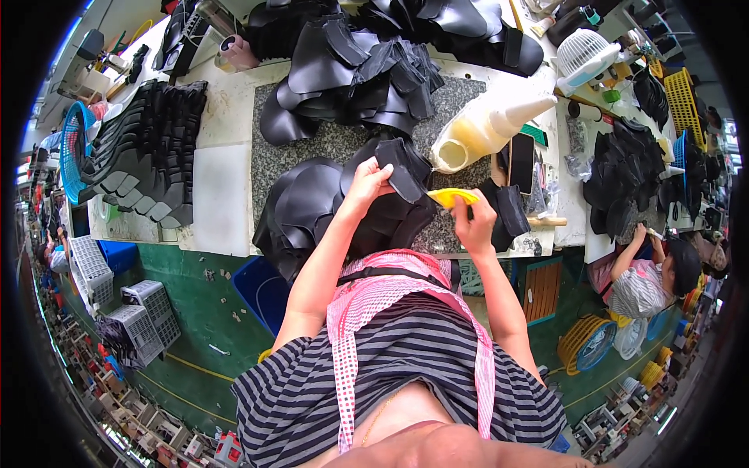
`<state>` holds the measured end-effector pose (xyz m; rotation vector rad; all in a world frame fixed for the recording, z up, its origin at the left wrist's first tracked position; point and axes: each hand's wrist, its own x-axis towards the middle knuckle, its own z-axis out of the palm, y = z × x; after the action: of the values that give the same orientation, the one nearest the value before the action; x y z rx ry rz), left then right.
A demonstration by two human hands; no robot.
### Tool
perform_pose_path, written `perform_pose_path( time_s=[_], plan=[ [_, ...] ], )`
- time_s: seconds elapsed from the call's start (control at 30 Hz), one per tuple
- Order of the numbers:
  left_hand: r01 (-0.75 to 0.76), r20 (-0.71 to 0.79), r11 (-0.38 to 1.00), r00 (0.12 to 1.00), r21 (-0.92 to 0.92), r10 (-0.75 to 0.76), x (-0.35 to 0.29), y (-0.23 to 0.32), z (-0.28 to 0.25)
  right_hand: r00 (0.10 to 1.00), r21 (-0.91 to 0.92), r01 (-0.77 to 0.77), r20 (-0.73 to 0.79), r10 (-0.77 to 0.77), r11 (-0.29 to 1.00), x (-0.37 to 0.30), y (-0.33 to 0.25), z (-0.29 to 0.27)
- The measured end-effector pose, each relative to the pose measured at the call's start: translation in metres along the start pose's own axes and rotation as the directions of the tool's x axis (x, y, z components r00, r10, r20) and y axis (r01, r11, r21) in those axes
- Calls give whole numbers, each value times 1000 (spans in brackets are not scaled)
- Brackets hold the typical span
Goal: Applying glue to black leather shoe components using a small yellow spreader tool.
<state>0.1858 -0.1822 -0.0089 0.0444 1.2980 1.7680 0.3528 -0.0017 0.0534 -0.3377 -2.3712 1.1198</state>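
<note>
My left hand (369, 184) is closed on the edge of a black leather-like piece (405, 171), pinching it between thumb and fingers. My right hand (474, 224) grips a flat yellow tool (451, 197), whose narrow tip points at the edge of that piece. Whether the tip touches it I cannot tell. Beneath the left hand lies a pile of glossy curved black pieces (307, 204) on a speckled stone slab (267, 156). A bigger heap of similar pieces (320, 70) sits farther back. Right of the held piece, a cut-open, yellowish white plastic bottle (488, 125) lies on its side.
Overlapping black pieces (148, 148) form rows at the left. A phone (520, 164), a wooden-handled tool (548, 222) and a white fan (585, 58) are on the right. A co-worker (651, 277) sits at far right; grey crates (148, 320) stand on the green floor.
</note>
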Motion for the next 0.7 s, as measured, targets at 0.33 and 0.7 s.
perform_pose_path(
  time_s=[0.33,0.7],
  plan=[
    [-21,-58,999,998,38,24,-13,27,-4,996,-53,-20,-93,15,998,21,-5,23],
    [-407,-167,871,872,275,460,16,212,-15,868,156,-254,-398,296,954,10,24,-8]
  ],
)
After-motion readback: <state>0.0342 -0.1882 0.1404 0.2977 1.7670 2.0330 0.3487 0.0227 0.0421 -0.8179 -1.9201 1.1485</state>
